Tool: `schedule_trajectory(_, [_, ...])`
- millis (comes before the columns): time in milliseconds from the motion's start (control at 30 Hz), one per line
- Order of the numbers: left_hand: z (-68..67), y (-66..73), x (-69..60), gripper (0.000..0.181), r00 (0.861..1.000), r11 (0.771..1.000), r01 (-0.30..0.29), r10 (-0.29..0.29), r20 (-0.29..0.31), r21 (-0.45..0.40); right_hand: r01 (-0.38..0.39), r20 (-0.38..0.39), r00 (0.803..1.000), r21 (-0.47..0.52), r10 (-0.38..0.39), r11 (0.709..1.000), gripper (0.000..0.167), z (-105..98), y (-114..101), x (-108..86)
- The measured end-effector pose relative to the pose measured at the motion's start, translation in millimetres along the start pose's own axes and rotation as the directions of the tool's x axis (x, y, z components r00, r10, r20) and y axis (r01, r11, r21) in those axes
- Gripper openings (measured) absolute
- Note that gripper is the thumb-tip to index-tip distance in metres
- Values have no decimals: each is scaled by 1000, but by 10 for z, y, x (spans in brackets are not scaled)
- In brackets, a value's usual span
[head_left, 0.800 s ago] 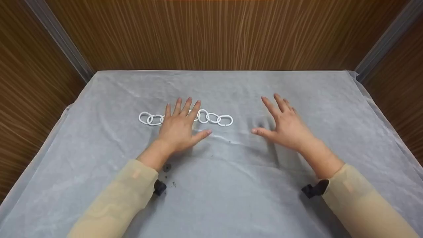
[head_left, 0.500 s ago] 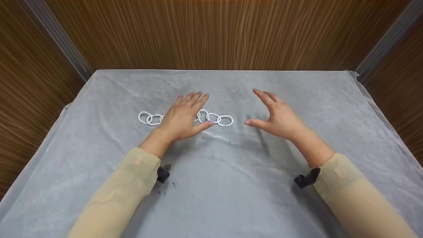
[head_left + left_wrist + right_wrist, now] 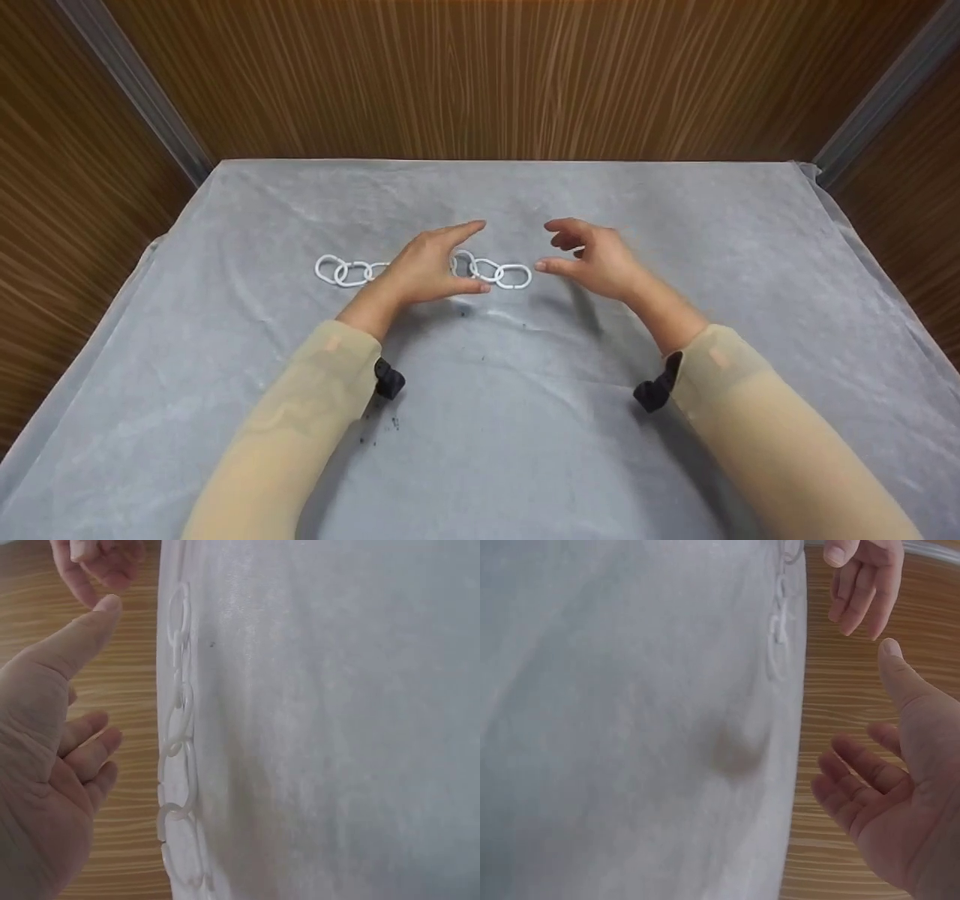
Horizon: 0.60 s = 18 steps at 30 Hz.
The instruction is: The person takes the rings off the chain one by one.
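A chain of white oval links (image 3: 514, 277) lies in a row across the grey cloth, its middle hidden behind my left hand (image 3: 427, 268) in the head view. That hand hovers above the chain, thumb and index finger spread apart, holding nothing. To the right of the chain's end floats my right hand (image 3: 594, 256), fingers loosely bent and thumb apart from them, also holding nothing. In the left wrist view the links (image 3: 180, 765) run along the cloth, apart from the left hand (image 3: 52, 735). The right wrist view shows the right hand (image 3: 900, 795) with its palm bare.
Grey cloth (image 3: 480, 450) covers the table and has a few dark specks on it. Wood-grain panels (image 3: 480, 82) stand behind and at both sides. A small black device (image 3: 389, 379) sits at the left cuff, another black device (image 3: 657, 384) at the right.
Both hands have turned more sideways and come closer together, the right hand shifting left toward the chain's end. Their fingers bend more than before. The chain lies where it was.
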<state>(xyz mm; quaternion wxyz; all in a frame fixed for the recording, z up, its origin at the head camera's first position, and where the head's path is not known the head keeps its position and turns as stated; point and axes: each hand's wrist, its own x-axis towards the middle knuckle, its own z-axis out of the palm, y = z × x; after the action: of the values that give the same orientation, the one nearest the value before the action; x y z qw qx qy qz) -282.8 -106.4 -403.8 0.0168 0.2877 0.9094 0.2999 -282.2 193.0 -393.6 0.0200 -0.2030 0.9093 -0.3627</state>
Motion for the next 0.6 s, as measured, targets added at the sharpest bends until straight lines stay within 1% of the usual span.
schedule_trajectory(167, [37, -50, 80, 85, 999, 991, 30, -28, 19, -132, -67, 35, 997, 96, 64, 993, 62, 96, 48, 90])
schedule_trajectory(300, [65, -78, 134, 74, 999, 978, 50, -47, 21, -203, -94, 52, 995, 157, 86, 983, 58, 173, 57, 153])
schedule_trajectory(367, [78, -91, 163, 69, 998, 976, 56, -52, 23, -213, -99, 55, 994, 177, 91, 979, 56, 214, 62, 179])
schedule_trajectory(467, [91, -104, 190, 63, 998, 977, 66, -60, 32, -204, -98, 58, 994, 195, 88, 976, 52, 274, 77, 211])
schedule_trajectory(600, [117, -110, 219, 55, 997, 980, 64, -57, 44, -189, -123, 84, 991, 207, 108, 971, 48, 335, 130, 227])
